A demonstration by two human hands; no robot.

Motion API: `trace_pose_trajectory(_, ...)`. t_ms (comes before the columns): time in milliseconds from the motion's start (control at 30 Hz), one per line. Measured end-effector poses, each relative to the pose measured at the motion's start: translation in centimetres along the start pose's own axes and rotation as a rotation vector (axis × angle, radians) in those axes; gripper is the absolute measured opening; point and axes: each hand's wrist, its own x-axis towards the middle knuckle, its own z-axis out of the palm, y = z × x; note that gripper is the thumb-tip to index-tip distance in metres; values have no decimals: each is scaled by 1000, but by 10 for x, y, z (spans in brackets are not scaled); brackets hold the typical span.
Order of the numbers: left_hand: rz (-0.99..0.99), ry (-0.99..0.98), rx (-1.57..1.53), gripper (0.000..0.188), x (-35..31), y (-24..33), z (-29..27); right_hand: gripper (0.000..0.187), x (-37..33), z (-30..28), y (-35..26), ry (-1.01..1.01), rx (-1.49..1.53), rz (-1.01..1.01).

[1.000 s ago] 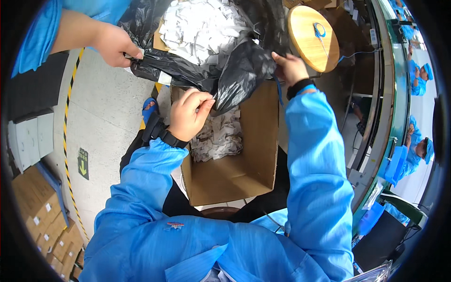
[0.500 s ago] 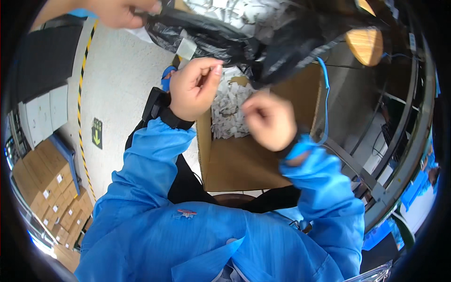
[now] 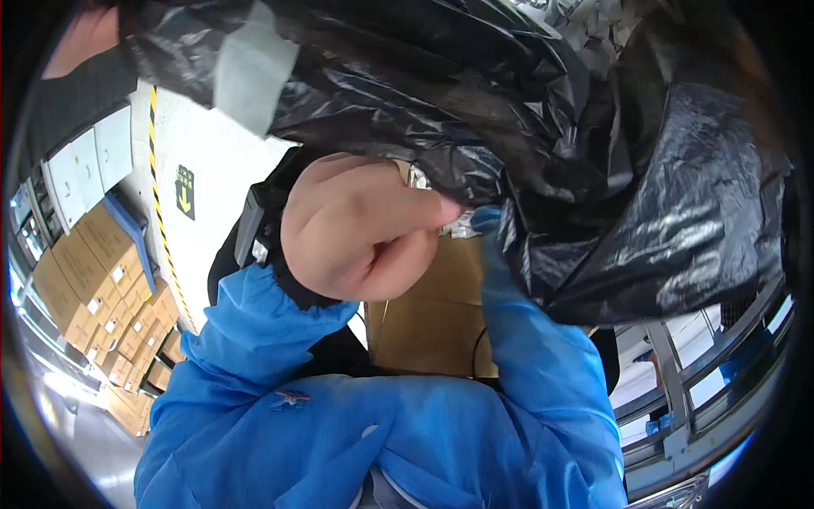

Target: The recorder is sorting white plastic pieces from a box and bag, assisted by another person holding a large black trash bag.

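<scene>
A large black plastic bag [image 3: 407,93] spreads across the upper part of the view, with a pale tape-like patch [image 3: 254,68] on its left side. My left hand [image 3: 360,225] is closed, thumb and fingers pinched at the bag's lower edge. My right sleeve [image 3: 534,331] runs up beneath the bag, which hides the right hand. White paper-like scraps [image 3: 593,25] show in the bag's opening at the top. Below the bag stands a brown cardboard box [image 3: 424,327]; most of its inside is covered from sight.
Another person's hand [image 3: 85,42] is at the bag's upper left corner. Stacked cartons [image 3: 102,263] and white cabinets [image 3: 89,170] stand at the left, beyond a striped floor line [image 3: 161,212]. A metal frame [image 3: 678,382] is at the right.
The black bag has come closer and lower, now covering most of the box and my right hand. My left hand has turned and moved down; the other person's hand has shifted left.
</scene>
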Motion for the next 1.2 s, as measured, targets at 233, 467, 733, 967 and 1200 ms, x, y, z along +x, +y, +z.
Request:
trace_pose_trajectory(233,-17,-69,35,27,4,-3,0,65,-1,23,50,-12,3,52)
trace_pose_trajectory(467,-49,73,43,26,-2,-6,14,50,38,20,82,-16,1,52)
trace_pose_trajectory(733,-71,86,-5,18,-3,-1,21,34,79,47,84,225,443,-554)
trace_pose_trajectory(967,-94,131,-63,12,-5,-3,24,15,-96,-153,30,-169,1413,-297)
trace_pose_trajectory(1200,-82,221,11,11,-5,-1,21,31,-197,-285,24,8,1678,-285)
